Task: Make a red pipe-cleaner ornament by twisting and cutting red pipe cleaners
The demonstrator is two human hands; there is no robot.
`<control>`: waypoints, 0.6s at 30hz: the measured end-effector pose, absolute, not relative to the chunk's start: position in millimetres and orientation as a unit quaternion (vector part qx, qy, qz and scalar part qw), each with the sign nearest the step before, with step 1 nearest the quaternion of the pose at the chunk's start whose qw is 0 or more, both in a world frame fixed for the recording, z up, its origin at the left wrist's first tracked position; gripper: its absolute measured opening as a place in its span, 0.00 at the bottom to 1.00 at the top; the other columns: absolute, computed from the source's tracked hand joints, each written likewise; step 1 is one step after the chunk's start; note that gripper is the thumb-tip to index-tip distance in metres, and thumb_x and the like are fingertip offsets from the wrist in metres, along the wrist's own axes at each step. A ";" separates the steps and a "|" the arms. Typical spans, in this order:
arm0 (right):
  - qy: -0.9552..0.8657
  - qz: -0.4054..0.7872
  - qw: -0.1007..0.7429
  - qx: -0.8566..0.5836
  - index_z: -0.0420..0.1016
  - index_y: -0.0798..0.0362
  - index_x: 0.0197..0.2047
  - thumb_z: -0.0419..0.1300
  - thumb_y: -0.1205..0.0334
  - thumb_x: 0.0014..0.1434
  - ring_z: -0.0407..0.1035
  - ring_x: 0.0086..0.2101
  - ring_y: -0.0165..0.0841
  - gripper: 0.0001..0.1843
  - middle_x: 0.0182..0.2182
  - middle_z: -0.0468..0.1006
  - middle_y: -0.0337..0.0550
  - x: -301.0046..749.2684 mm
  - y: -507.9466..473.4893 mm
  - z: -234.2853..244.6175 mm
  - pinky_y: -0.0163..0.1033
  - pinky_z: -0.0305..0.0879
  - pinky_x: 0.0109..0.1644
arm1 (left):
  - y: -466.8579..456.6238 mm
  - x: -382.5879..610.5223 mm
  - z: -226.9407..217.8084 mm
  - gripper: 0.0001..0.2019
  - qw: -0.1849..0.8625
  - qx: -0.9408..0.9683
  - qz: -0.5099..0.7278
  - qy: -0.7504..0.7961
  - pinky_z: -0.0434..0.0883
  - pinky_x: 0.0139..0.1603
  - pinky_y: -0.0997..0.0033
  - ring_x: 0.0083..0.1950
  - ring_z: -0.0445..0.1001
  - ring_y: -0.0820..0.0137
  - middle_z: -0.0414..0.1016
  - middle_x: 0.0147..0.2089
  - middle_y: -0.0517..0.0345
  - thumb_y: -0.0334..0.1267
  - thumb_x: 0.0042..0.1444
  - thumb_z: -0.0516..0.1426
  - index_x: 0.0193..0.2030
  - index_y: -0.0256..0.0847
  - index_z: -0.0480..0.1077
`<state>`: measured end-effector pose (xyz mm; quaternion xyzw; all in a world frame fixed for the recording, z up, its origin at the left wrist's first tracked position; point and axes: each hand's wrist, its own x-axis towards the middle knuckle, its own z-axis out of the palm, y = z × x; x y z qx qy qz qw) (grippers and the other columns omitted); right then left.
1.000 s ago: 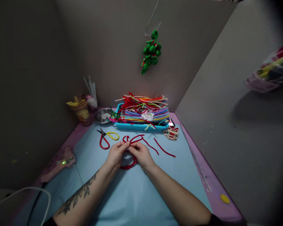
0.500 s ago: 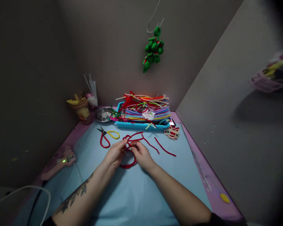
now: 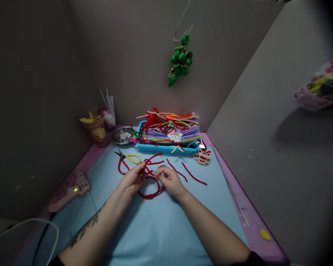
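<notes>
My left hand pinches a bundle of bent red pipe cleaners, whose free ends stick out to the right above my fingers. At its right, my right hand has thumb and forefinger closed on the end of a red strand of that bundle. Beneath both hands a red pipe cleaner ring shows, partly hidden by my fingers; whether it joins the bundle I cannot tell. Two loose red pipe cleaners lie on the blue cloth to the right. Scissors with red and yellow handles lie left of my left hand.
At the back stands a blue tray heaped with coloured pipe cleaners. A metal bowl, a pot and a beaded piece are nearby. A pink glue gun lies at left. A green ornament hangs above.
My left hand has shifted slightly left with the red bundle, and its free ends have moved left too. A wider gap now separates my two hands.
</notes>
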<state>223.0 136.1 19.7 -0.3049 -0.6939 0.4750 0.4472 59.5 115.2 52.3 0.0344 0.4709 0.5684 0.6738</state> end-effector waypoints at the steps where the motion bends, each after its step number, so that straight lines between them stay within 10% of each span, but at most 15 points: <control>1: -0.685 0.485 0.447 -0.309 0.75 0.52 0.32 0.60 0.60 0.57 0.70 0.36 0.33 0.06 0.31 0.75 0.41 222.9 135.9 19.1 0.39 0.65 0.44 | 115.6 58.4 52.8 0.07 0.673 0.031 0.570 0.471 0.57 0.16 0.79 0.16 0.63 0.79 0.69 0.18 0.66 0.31 0.46 0.65 0.26 0.38 0.71; 6: -0.672 0.501 0.434 -0.329 0.77 0.50 0.42 0.63 0.61 0.55 0.71 0.39 0.35 0.10 0.36 0.77 0.42 220.0 132.9 19.2 0.42 0.66 0.47 | 115.2 58.2 54.9 0.06 0.660 0.031 0.585 0.471 0.57 0.16 0.81 0.17 0.62 0.81 0.69 0.19 0.67 0.30 0.46 0.66 0.27 0.37 0.71; 18: -0.752 0.428 0.422 -0.271 0.79 0.48 0.30 0.60 0.61 0.58 0.70 0.40 0.37 0.07 0.33 0.79 0.42 223.7 138.9 22.4 0.46 0.62 0.52 | 112.5 60.5 58.3 0.06 0.699 0.044 0.527 0.481 0.56 0.18 0.78 0.19 0.66 0.77 0.72 0.19 0.63 0.32 0.45 0.65 0.25 0.37 0.72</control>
